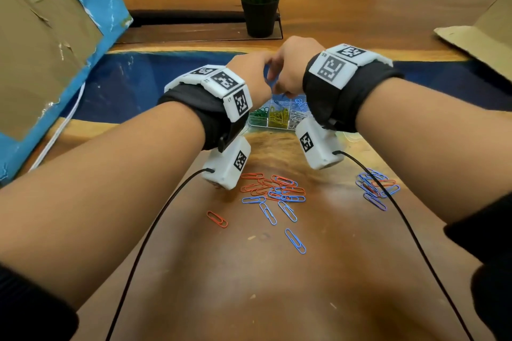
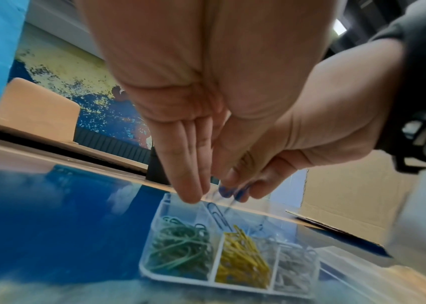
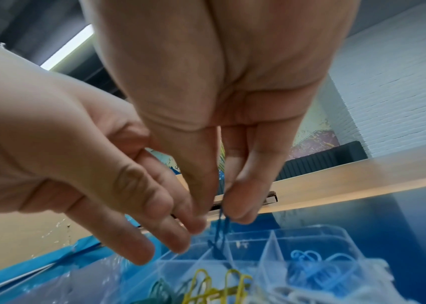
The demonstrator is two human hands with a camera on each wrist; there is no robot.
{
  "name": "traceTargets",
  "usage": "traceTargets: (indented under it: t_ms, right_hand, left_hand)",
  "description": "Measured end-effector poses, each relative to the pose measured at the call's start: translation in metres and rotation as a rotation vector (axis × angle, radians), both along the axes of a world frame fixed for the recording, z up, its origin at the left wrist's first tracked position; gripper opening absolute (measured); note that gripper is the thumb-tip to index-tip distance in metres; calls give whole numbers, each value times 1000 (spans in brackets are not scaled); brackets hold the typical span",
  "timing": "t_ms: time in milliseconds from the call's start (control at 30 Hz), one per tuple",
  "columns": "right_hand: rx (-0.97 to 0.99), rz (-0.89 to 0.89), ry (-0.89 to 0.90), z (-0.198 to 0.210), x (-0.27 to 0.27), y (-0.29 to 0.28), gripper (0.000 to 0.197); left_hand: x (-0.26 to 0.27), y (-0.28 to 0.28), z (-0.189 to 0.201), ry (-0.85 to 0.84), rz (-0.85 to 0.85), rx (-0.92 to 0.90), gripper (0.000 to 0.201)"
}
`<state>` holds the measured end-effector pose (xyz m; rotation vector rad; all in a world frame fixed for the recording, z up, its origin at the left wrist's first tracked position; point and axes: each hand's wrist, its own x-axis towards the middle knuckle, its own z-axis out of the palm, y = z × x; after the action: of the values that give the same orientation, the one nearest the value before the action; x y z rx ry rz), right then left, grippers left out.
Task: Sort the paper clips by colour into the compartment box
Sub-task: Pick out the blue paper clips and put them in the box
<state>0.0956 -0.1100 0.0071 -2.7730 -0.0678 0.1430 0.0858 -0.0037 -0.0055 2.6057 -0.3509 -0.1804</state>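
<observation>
The clear compartment box (image 1: 253, 124) sits past both wrists, holding green (image 2: 180, 246), yellow (image 2: 243, 261), white (image 2: 295, 269) and light blue clips (image 3: 313, 267) in separate cells. My right hand (image 3: 219, 209) hovers over the back row and pinches dark blue clips (image 3: 220, 230) between thumb and finger; they hang down into a cell. My left hand (image 3: 175, 232) is beside it with straight fingers, the tips close to the right thumb, holding nothing that I can see. Loose red and blue clips (image 1: 274, 188) lie on the wooden table near me, and a blue and purple bunch (image 1: 374, 188) lies to the right.
A potted plant (image 1: 260, 16) stands behind the box. Cardboard sheets lean at the left (image 1: 41, 44) and at the right (image 1: 476, 44). Black wrist cables (image 1: 155, 230) trail over the table toward me. Single clips, one red (image 1: 217, 219) and one blue (image 1: 295, 241), lie apart from the pile.
</observation>
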Motion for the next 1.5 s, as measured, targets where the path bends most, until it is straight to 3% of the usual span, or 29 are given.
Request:
traceTargets:
  t_ms: [233, 467, 600, 767, 967, 1133, 1500]
  right_hand:
    - [-43, 16, -25, 1, -9, -2, 22]
    - [-77, 128, 28, -10, -30, -12, 31]
    - [-78, 164, 3, -9, -52, -30, 25]
    - [-112, 159, 165, -7, -86, -68, 9]
    - [-286, 97, 307, -13, -109, -104, 9]
    - [-292, 17, 285, -19, -114, -115, 5]
    - [-267, 88, 302, -27, -108, -104, 10]
  left_hand:
    - [-11, 15, -6, 10, -45, 113, 53]
    - [-28, 25, -9, -24, -145, 220, 36]
    - [-34, 28, -6, -83, -143, 173, 22]
    - [-45, 17, -6, -56, -269, 208, 10]
    - [-57, -17, -19, -5, -461, 275, 4]
    - [-58, -30, -20, 23, -527, 393, 10]
    - [-63, -23, -18, 47, -609, 561, 32]
